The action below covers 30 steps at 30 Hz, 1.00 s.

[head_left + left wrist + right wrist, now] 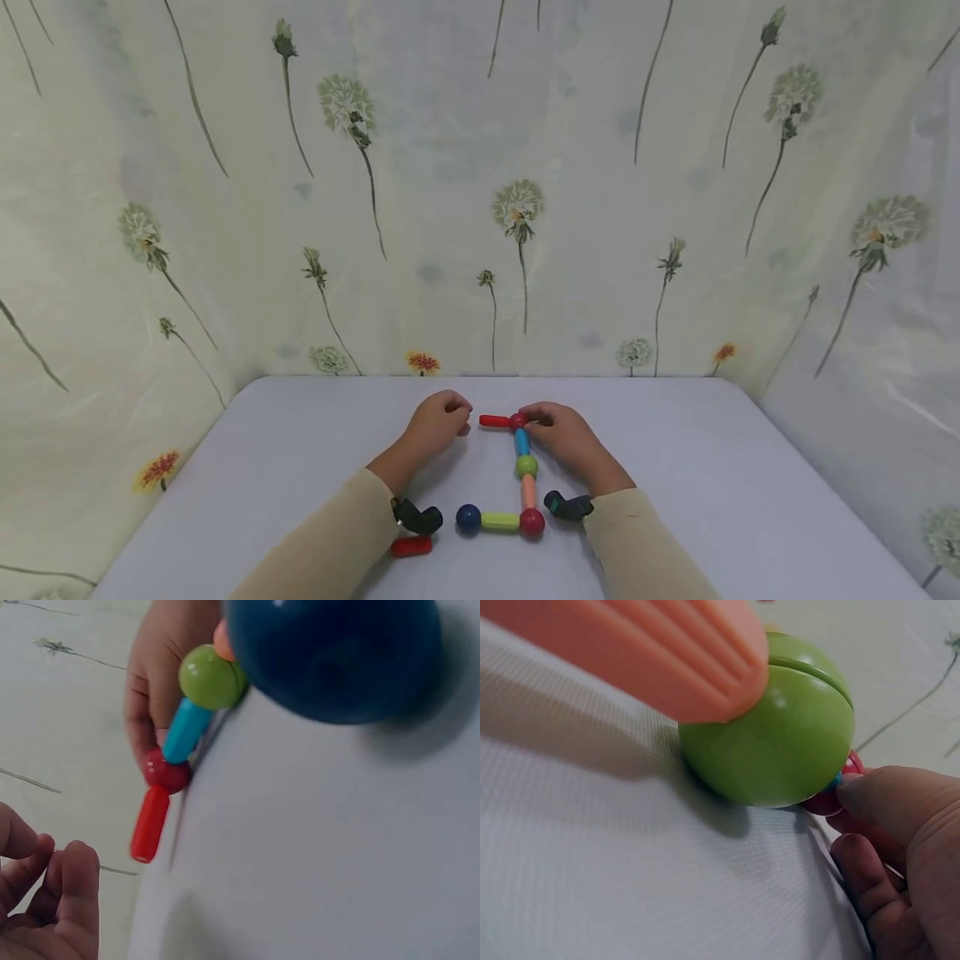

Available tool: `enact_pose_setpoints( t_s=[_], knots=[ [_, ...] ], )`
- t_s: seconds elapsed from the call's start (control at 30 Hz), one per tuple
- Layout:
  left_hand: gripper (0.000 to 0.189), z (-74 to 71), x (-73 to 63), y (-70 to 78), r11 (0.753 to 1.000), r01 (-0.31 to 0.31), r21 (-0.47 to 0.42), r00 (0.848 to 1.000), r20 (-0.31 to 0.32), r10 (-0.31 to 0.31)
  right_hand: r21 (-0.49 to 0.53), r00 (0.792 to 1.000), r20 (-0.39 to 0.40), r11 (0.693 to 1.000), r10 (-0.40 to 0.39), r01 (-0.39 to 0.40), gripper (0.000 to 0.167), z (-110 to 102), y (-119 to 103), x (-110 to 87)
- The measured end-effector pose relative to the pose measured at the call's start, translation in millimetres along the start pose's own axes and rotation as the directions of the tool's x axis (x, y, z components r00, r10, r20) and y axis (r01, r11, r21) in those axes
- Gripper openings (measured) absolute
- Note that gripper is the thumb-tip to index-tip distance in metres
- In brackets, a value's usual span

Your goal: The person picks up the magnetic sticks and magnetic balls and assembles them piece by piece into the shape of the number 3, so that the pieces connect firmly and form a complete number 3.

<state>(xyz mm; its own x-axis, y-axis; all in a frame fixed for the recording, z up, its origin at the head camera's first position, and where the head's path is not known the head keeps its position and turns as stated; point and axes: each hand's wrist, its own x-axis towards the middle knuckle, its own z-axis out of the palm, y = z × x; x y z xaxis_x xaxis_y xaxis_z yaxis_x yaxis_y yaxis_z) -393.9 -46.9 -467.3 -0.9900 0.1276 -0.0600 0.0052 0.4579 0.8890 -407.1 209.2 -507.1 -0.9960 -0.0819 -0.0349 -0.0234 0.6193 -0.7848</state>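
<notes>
A chain of toy balls and rods lies on the table. At its far end, my right hand (564, 435) pinches a red ball (518, 422), with a red rod (494, 421) sticking out leftward. Toward me follow a blue rod (522, 442), a green ball (527, 467), an orange rod (528, 492) and a near red ball (532, 522). From there a yellow-green rod (500, 521) runs left to a dark blue ball (468, 520). My left hand (437, 419), fingers loosely bent and holding nothing, hovers just left of the red rod's free end (150, 825).
A loose red rod (412, 547) lies beside the left forearm. Dark wrist cameras (418, 517) sit under both wrists, near the chain. Behind the white table (315, 425) hangs a dandelion-patterned curtain (427, 208), which also rises along both sides.
</notes>
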Motion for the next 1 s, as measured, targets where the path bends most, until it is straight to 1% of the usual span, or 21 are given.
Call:
enact_pose_setpoints(
  t_s=[0.07, 0.17, 0.23, 0.37, 0.47, 0.57, 0.7, 0.87, 0.93, 1.0],
  knots=[
    [0.024, -11.9, -7.3, 1.9, 0.999, -0.03, -0.031, 1.0, -0.005, 0.03, -0.005, 1.0, -0.003, 1.0, -0.012, 0.012, 0.027, 0.0, -1.1, 1.5],
    [0.024, -34.2, -15.8, 1.8, 0.996, -0.066, -0.063, 0.998, -0.03, 0.064, -0.007, 1.0, -0.004, 1.0, -0.029, 0.029, 0.027, -0.5, -3.7, 3.4],
    [0.021, -50.0, -20.2, 0.2, 0.995, -0.067, -0.07, 0.996, -0.058, 0.063, -0.005, 0.999, -0.006, 0.999, -0.036, 0.036, 0.027, -1.1, -6.2, 4.2],
    [0.018, -77.7, -29.1, -8.2, 0.998, -0.054, -0.02, 0.992, -0.115, 0.052, -0.015, 1.0, -0.005, 1.0, -0.027, 0.027, 0.026, -2.0, -9.8, 5.0],
    [0.021, -92.2, -35.3, -16.9, 0.999, -0.038, 0.036, 0.989, -0.142, 0.043, -0.021, 1.0, -0.005, 1.0, -0.02, 0.02, 0.027, -2.5, -11.2, 4.3],
    [0.024, -100.1, -39.1, -28.2, 0.997, -0.02, 0.079, 0.988, -0.15, 0.032, -0.02, 1.0, -0.007, 0.999, -0.027, 0.027, 0.027, -2.5, -11.4, 2.8],
    [0.022, -102.6, -42.5, -44.8, 0.996, 0.001, 0.094, 0.993, -0.118, 0.011, -0.025, 0.999, -0.013, 0.999, -0.031, 0.031, 0.028, -2.3, -9.2, 0.1],
    [0.019, -102.1, -47.1, -62.3, 0.995, 0.012, 0.1, 0.999, -0.039, -0.008, -0.036, 1.0, -0.01, 0.999, -0.014, 0.013, 0.028, -0.9, -2.9, -2.8],
    [0.019, -103.0, -48.9, -68.7, 0.993, 0.003, 0.116, 1.0, 0.003, -0.003, -0.036, 1.0, -0.009, 0.999, -0.015, 0.015, 0.029, -0.2, -1.5, -3.6],
    [0.021, -106.8, -50.6, -74.3, 0.993, -0.008, 0.119, 0.998, 0.06, 0.001, -0.035, 1.0, -0.009, 0.999, -0.024, 0.023, 0.029, 1.1, -1.4, -3.2]
  ],
)
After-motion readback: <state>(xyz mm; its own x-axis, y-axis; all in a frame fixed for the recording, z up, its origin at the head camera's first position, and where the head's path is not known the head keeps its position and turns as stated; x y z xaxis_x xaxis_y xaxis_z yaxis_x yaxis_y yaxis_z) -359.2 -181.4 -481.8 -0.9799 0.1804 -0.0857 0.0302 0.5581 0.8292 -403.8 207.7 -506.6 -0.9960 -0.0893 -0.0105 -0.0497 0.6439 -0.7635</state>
